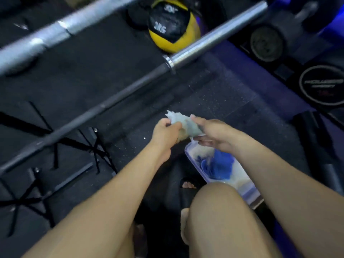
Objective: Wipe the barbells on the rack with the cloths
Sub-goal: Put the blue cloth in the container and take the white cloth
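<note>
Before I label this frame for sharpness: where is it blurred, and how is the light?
Head view: dim, with blue light at right; the upper bar is smeared, the near bar softer; hands and cloth slightly blurred; edges bend.

The cloth [183,121] is pale white. The ball [172,25] is yellow with black panels. One barbell [115,101] is dark grey with a silver sleeve. The floor [214,97] is black, speckled white.

A dark speckled rubber floor [214,97] carried everything. Just below the fingers [202,143] a clear plastic tray [249,197] sat on it. Well beyond the fingertips lay a yellow-and-black medicine ball [173,25], with black weight plates [321,84] off to their right.
</note>
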